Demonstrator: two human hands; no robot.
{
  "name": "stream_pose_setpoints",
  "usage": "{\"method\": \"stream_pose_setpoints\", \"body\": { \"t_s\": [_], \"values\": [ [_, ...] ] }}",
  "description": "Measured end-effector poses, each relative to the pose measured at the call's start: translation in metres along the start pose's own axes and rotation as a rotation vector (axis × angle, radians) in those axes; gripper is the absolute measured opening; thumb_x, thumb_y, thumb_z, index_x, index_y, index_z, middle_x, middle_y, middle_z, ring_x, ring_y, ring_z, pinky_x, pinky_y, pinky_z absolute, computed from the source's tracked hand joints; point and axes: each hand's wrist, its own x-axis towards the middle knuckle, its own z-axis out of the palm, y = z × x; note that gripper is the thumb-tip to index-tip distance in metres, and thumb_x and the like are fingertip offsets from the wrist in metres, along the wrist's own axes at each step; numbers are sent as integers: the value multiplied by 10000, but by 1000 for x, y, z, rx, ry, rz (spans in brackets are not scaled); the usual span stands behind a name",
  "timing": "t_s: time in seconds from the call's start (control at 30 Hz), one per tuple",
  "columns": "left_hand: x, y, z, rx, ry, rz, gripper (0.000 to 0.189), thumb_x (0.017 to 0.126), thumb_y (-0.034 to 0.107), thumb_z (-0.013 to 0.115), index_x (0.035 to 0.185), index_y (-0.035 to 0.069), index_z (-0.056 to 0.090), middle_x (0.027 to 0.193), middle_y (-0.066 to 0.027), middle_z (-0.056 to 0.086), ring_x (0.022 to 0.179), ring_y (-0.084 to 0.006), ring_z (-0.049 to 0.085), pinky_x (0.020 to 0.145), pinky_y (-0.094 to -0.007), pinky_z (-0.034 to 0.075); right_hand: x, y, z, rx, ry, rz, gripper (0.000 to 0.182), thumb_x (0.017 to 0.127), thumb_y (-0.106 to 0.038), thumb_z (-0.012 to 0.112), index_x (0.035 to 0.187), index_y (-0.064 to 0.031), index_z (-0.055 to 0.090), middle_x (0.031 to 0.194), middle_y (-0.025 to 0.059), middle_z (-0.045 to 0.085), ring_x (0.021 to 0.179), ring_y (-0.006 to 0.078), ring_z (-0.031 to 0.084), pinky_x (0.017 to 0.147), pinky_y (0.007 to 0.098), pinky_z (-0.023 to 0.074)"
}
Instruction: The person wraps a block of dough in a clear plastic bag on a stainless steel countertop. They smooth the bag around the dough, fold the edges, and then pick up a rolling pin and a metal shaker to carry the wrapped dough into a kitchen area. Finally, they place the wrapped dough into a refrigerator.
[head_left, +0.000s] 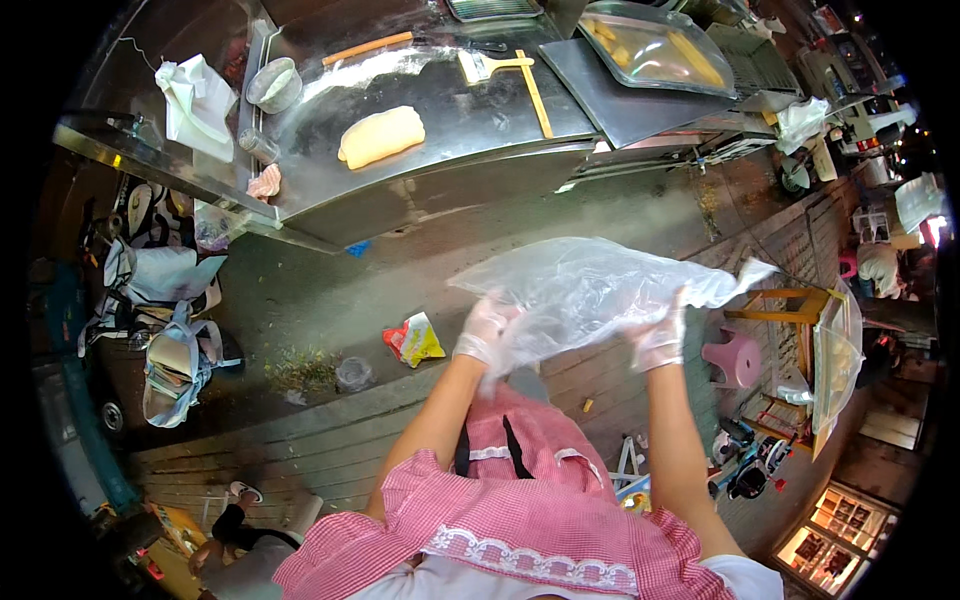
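A large clear plastic bag (592, 281) stretches between my two hands, in the air in front of the steel work counter. My left hand (489, 326), in a thin clear glove, grips its left part. The bag's right part is in my right hand (660, 330), gloved the same way. Past that hand a twisted end of the bag sticks out to the right. A slab of pale dough (382, 137) lies on the counter (465, 120). Behind it are a wooden rolling pin (367, 49), a flat brush (487, 66) and a wooden stick (534, 94).
At the counter's right, a lidded clear tray of food (656, 49) overlaps a dark metal sheet (622, 97). A plastic bowl (274, 85) and a shaker jar (259, 145) stand left. A pink stool (731, 358) is at my right. A backpack (178, 367) sits left; a person (247, 555) is behind.
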Motion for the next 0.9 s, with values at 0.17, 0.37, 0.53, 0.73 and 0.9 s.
{"method": "stream_pose_setpoints", "body": {
  "t_s": [0.17, 0.37, 0.53, 0.73, 0.9],
  "values": [
    [45, -114, -26, -206, -21, 24, 547, 985, 330, 608, 1452, 64, 505, 1259, -167, 661, 1127, -322, 661, 904, -415, 557, 96, 94, -65, -166, -55, 128, 573, 1002, -155, 576, 1555, -136, 427, 1404, 118, 591, 1192, 287, 635, 974, 371, 561],
    [-24, -33, 11, -617, -47, -591, 1043, 868, 828, 541, 1512, 15, 430, 1545, -212, 478, 1416, -380, 448, 1172, -595, 329, 72, 89, -21, -247, 44, 2, 546, 965, -16, 492, 1491, -157, 529, 1136, 17, 645, 816, 122, 593, 705, 267, 539],
    [55, -18, -23, -884, -106, -210, 805, 1045, 634, 390, 1510, -22, 422, 1554, -254, 460, 1425, -440, 435, 1220, -576, 274, 36, 94, 7, -605, 40, 10, 429, 1011, -142, 551, 1440, -152, 563, 1112, 20, 672, 729, 135, 592, 587, 277, 520],
    [124, -37, -43, -1157, 446, -92, 360, 1068, 347, 506, 1291, 67, 538, 1222, -138, 578, 1137, -303, 573, 949, -451, 476, 5, 117, 40, -385, 41, 72, 554, 972, -411, 706, 1431, -147, 542, 1193, 40, 665, 911, 187, 656, 729, 315, 566],
    [102, -50, -4, -815, 392, 84, 159, 1039, 313, 599, 981, 165, 586, 904, -13, 573, 835, -160, 610, 666, -364, 550, 4, 184, 22, -518, 100, 103, 635, 905, -239, 815, 1446, -111, 507, 1221, 86, 652, 1038, 261, 660, 820, 396, 574]
  ]
}}
